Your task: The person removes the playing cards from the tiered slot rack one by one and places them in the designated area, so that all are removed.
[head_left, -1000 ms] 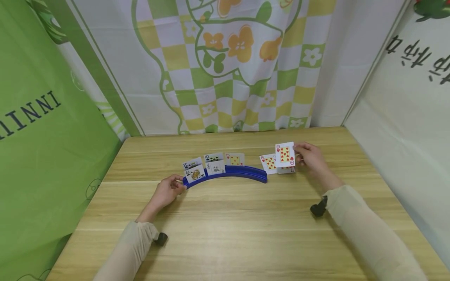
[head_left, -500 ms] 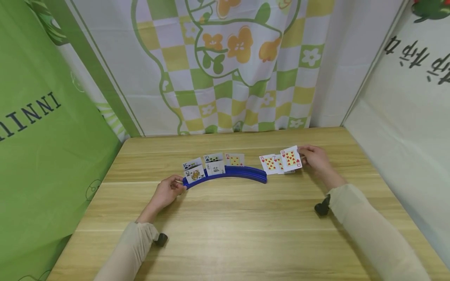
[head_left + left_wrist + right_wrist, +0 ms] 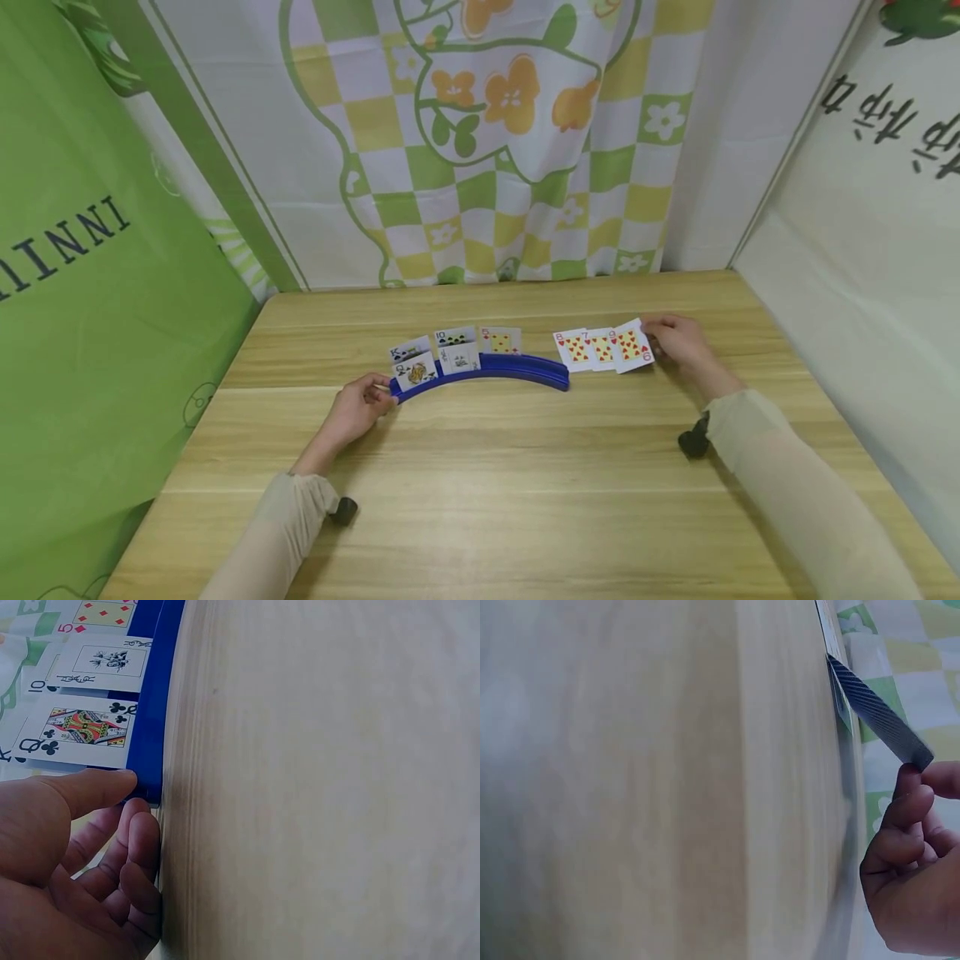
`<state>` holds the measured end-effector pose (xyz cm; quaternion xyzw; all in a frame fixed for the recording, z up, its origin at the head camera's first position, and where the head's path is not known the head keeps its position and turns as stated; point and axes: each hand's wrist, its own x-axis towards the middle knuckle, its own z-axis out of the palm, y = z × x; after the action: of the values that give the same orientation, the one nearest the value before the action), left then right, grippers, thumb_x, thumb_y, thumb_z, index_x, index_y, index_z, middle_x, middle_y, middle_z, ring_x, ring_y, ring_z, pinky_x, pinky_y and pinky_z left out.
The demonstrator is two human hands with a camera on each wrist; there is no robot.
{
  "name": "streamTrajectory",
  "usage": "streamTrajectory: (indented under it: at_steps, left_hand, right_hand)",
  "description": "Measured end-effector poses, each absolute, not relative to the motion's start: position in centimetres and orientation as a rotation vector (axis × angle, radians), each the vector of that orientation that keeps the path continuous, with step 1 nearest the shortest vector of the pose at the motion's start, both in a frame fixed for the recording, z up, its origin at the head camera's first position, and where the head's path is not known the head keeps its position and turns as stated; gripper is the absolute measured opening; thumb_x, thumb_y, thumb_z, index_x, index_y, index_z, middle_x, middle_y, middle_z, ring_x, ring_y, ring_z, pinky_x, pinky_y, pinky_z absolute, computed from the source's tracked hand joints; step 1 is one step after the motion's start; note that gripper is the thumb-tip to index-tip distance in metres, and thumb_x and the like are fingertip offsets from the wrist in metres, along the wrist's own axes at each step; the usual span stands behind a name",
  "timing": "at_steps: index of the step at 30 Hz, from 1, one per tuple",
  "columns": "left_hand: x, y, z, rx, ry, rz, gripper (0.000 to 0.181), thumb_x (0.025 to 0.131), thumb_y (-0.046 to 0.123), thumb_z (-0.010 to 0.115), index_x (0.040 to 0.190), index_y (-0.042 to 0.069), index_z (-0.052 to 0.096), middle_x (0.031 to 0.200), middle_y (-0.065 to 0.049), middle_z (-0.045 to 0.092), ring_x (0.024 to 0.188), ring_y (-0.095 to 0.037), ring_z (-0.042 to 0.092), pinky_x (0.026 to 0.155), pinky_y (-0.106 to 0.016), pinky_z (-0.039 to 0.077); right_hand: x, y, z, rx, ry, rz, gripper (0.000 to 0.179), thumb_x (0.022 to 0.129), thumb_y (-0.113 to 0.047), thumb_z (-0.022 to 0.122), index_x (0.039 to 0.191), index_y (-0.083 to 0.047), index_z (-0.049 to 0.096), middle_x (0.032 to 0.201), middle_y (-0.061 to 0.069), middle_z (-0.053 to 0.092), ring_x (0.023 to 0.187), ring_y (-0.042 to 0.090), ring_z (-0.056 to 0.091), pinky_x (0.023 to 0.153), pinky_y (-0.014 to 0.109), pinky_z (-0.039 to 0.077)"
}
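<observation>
A curved blue card holder (image 3: 517, 367) stands on the table, and my left hand (image 3: 356, 410) pinches its left end between thumb and fingers. In its slots are the queen of clubs (image 3: 86, 729), a joker (image 3: 101, 664), a king (image 3: 408, 347), a ten (image 3: 454, 335) and the five of diamonds (image 3: 500, 340). At the right, my right hand (image 3: 681, 343) pinches the nine of hearts (image 3: 632, 346) by its upper right edge. That card tilts up off the table in the right wrist view. It overlaps the seven of hearts (image 3: 600, 349), beside the eight of hearts (image 3: 573, 351).
The wooden table (image 3: 480, 500) reaches back to a checked, flowered curtain (image 3: 510, 208). A green cloth (image 3: 112, 250) hangs on the left and a white one (image 3: 862, 250) on the right. Black wrist cameras (image 3: 693, 437) sit on both sleeves.
My right hand has moved the nine of hearts rightward and lowered it, uncovering the seven of hearts. My left hand has stayed at the card holder's end.
</observation>
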<state>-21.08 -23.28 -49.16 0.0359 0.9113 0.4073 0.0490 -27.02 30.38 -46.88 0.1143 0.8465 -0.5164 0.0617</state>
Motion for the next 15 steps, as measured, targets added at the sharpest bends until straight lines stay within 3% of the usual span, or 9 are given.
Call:
streamTrajectory:
  at_steps: [7,15]
  left_hand:
    - [-20.94,-23.30,-49.04,0.104,2.780,1.238,0.031,0.090,0.010,0.071,0.119,0.001,0.063,0.093,-0.013,0.071,0.081,-0.019,0.064,0.068,-0.027,0.052]
    - [-20.90,-23.18,-48.95,0.112,2.778,1.241,0.031,0.090,0.010,0.071,0.119,0.000,0.063,0.092,-0.013,0.071,0.080,-0.018,0.064,0.066,-0.026,0.052]
  right_hand:
    - [-27.17,30.91,-46.84,0.337,2.641,-1.381,0.043,0.102,-0.026,0.052,0.131,0.005,0.058,0.111,0.013,0.061,0.077,0.008,0.054,0.065,0.022,0.048]
    - [-27.06,31.37,-47.02,0.366,2.633,-1.322,0.043,0.102,-0.025,0.052,0.133,0.005,0.057,0.111,0.014,0.061,0.076,0.009,0.054,0.066,0.023,0.047]
